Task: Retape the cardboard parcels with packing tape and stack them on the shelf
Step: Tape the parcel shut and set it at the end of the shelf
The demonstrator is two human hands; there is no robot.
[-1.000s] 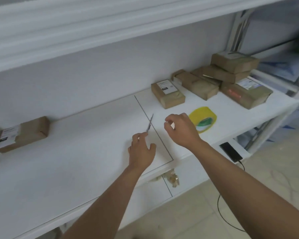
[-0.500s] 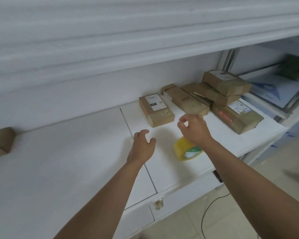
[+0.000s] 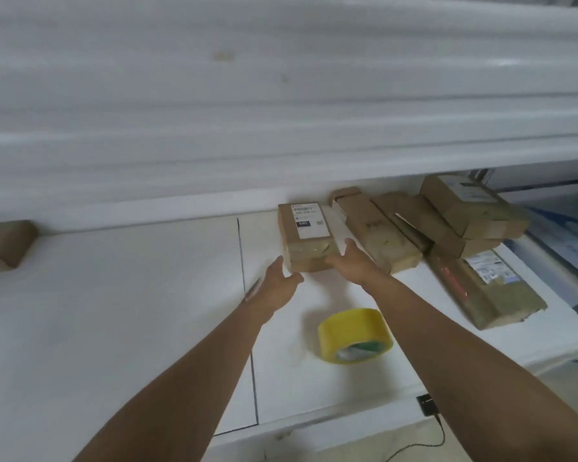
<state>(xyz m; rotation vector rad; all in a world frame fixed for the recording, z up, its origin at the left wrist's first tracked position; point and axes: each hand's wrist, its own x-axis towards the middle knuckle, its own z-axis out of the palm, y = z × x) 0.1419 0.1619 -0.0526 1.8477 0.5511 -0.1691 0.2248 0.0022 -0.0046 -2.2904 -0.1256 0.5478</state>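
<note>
While both arms stretch out over the white shelf [image 3: 114, 311], the head view gives us just 1 angle, so here it is. Overhead, the upper shelf board [image 3: 281, 111] hangs low and blurred across the top half, leaving only a shallow gap above the parcels at the back. Left of the labelled parcel [image 3: 306, 236] the surface runs wide and bare-white past a thin dark seam [image 3: 247, 311], all the way out to 1 lone box [image 3: 4, 245] at the far left edge. Right of the labelled parcel it is crowded: a long parcel [image 3: 377, 235] lies just beside it, then a stack of parcels [image 3: 461, 218], and a flat parcel with a label [image 3: 488, 288] near the shelf's right end.

Now the grip. The left hand [image 3: 276, 286] sits at the labelled parcel's near-left corner, fingers straight and spread, thumb touching the front edge, nothing clasped. The right hand [image 3: 352, 265] is at the near-right corner, fingers reaching up along the parcel's right side, thumb against the front face; a firm clasp I cannot confirm. So the parcel lies between the 2 hands. The yellow tape roll [image 3: 356, 336] rests nearer the front edge than the parcel, under the right forearm, well apart from both hands.
</note>
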